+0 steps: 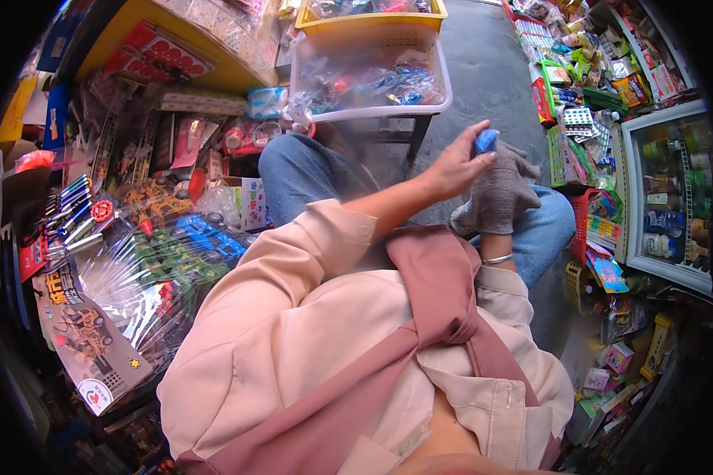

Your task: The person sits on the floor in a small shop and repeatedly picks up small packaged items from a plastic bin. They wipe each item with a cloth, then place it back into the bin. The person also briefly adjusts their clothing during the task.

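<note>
My left hand (464, 155) is bare and reaches across from the left, with a small shiny blue item (486, 141) pinched between thumb and fingers. Right beside it is my right hand (502, 187), in a grey knit glove with a metal bangle at the wrist; its fingers are spread, and its palm side is hidden. Both hands are above my right knee. Ahead, a translucent white plastic basket (371, 113) holds small items in clear plastic wrapping.
Behind the basket is a yellow tray (371, 25). Packaged toy vehicles (205, 240) and pens (74, 208) crowd the left. At right are heaped packets, a red basket (580, 228) and a glass-door drinks cooler (668, 199). A dark stool (417, 139) supports the white basket.
</note>
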### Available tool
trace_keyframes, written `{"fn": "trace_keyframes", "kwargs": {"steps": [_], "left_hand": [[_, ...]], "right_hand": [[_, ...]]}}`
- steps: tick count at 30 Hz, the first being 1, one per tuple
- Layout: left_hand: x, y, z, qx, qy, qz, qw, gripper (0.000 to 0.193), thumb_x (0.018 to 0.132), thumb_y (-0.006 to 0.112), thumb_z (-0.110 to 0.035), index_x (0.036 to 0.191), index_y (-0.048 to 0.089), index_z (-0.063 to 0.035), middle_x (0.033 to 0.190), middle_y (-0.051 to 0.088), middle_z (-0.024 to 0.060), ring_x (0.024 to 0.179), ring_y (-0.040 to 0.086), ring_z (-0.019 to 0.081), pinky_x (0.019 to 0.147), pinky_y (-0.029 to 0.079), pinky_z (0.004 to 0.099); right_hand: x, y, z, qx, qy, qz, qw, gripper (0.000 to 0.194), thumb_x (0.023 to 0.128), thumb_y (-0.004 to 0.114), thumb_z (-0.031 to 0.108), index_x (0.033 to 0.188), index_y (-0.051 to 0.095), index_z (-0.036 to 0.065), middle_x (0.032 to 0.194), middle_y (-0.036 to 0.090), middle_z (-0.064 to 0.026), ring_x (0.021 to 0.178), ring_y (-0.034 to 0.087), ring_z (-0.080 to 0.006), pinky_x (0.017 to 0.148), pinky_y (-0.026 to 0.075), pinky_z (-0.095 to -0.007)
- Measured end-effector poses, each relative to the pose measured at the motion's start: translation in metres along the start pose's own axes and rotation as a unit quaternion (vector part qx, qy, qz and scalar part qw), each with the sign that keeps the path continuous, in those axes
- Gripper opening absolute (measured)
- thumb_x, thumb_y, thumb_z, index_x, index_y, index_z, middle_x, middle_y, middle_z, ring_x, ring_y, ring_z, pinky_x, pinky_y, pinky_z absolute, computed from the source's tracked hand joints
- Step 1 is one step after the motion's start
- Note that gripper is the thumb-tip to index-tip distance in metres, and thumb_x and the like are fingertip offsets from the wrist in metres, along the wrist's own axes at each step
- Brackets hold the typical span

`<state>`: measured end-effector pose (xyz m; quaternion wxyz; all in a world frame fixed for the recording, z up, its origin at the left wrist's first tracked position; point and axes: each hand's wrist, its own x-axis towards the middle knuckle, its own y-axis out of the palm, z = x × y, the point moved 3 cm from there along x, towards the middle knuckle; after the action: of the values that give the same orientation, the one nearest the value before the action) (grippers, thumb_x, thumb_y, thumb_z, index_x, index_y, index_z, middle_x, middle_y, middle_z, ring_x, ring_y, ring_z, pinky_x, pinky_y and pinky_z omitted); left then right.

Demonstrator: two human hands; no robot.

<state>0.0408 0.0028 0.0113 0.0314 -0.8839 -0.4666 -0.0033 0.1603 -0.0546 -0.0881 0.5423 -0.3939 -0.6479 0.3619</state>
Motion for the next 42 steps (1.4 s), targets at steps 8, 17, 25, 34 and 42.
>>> {"fn": "trace_keyframes", "kwargs": {"steps": [8,17,25,34,42], "left_hand": [[-0.021,0.034,0.027,0.042,0.01,0.023,0.999,0.048,0.091,0.059,-0.02,0.134,0.037,-0.0117,0.119,0.055,0.0171,0.11,0.057,0.0282,0.094,0.043,0.0362],[-0.017,0.029,0.023,-0.018,0.042,0.103,0.994,0.046,0.091,0.058,-0.016,0.132,0.038,-0.0094,0.122,0.053,0.0129,0.112,0.053,0.0198,0.097,0.04,0.0343],[0.011,-0.02,0.018,0.056,0.064,-0.093,0.992,0.046,0.093,0.058,-0.026,0.129,0.038,-0.0053,0.102,0.059,0.0195,0.095,0.059,0.0237,0.084,0.046,0.0361],[0.001,-0.037,0.015,-0.242,-0.058,0.114,0.962,0.074,0.088,0.064,-0.02,0.145,0.02,-0.0036,0.131,0.047,0.0163,0.12,0.046,0.0216,0.101,0.037,0.0352],[0.004,-0.056,0.023,-0.299,-0.123,0.032,0.946,0.034,0.085,0.065,-0.006,0.117,0.054,-0.0048,0.102,0.062,0.0038,0.094,0.059,0.0123,0.082,0.048,0.0274]], "right_hand": [[0.005,-0.028,0.027,0.459,0.174,-0.025,0.871,0.046,0.088,0.055,0.025,0.126,0.047,0.001,0.12,0.052,-0.0164,0.112,0.05,-0.0271,0.093,0.04,-0.0377],[0.022,-0.047,0.021,0.522,0.137,0.024,0.842,0.048,0.083,0.061,0.021,0.124,0.045,0.002,0.116,0.051,-0.0159,0.108,0.051,-0.0269,0.089,0.043,-0.0383],[0.034,-0.053,0.035,0.206,0.029,0.023,0.978,0.052,0.073,0.064,0.013,0.122,0.05,0.004,0.106,0.056,-0.0174,0.097,0.056,-0.0351,0.073,0.048,-0.0432],[0.034,-0.06,0.033,0.647,0.125,0.034,0.752,0.036,0.073,0.065,0.002,0.108,0.054,0.006,0.089,0.062,-0.0087,0.076,0.063,-0.0255,0.062,0.052,-0.0341],[0.018,-0.023,0.029,0.514,0.245,0.249,0.783,0.07,0.062,0.073,0.004,0.128,0.048,0.004,0.103,0.06,-0.0122,0.086,0.062,-0.025,0.073,0.052,-0.033]]}}
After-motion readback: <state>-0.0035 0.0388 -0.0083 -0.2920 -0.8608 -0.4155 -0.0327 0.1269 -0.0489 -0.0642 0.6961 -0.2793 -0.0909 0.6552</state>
